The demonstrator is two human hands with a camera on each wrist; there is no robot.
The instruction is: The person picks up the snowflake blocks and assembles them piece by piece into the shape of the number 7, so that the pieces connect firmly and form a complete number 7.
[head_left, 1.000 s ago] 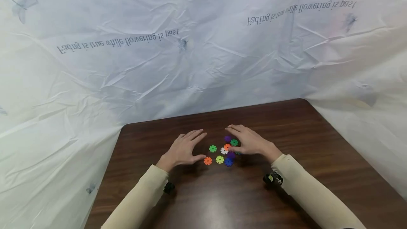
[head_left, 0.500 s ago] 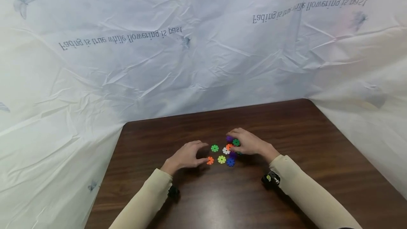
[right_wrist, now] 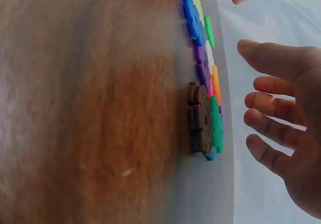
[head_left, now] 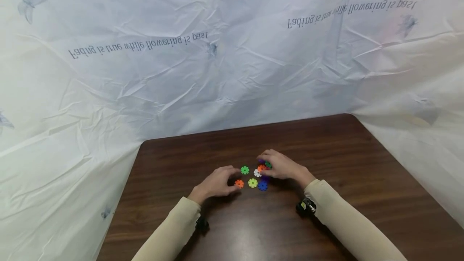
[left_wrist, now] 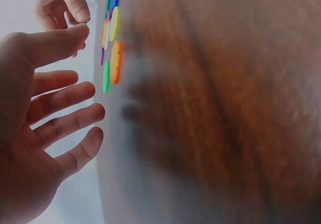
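Note:
Flat, notched, flower-shaped plastic discs lie in a small group on the table. My left hand (head_left: 216, 182) hovers at the group's left side, thumb by an orange disc (head_left: 239, 184) and fingertips near a green disc (head_left: 245, 170). Its fingers are spread and hold nothing in the left wrist view. Over the right side is my right hand (head_left: 284, 165), fingers loosely bent and nothing between them. It partly covers a white disc (head_left: 257, 172), a second orange disc and a dark green disc (head_left: 268, 164). A brown disc (right_wrist: 200, 118) shows below it in the right wrist view.
A yellow-green disc (head_left: 252, 183) and a blue disc (head_left: 262, 186) lie at the group's near side. Purple discs (right_wrist: 202, 68) overlap others. The dark wooden table (head_left: 232, 228) meets a white printed sheet (head_left: 232, 71) at its back and sides.
My left hand has come rightward and nearer to me, its thumb and fingers closer together. My right hand has lowered slightly over the discs. The discs keep their arrangement.

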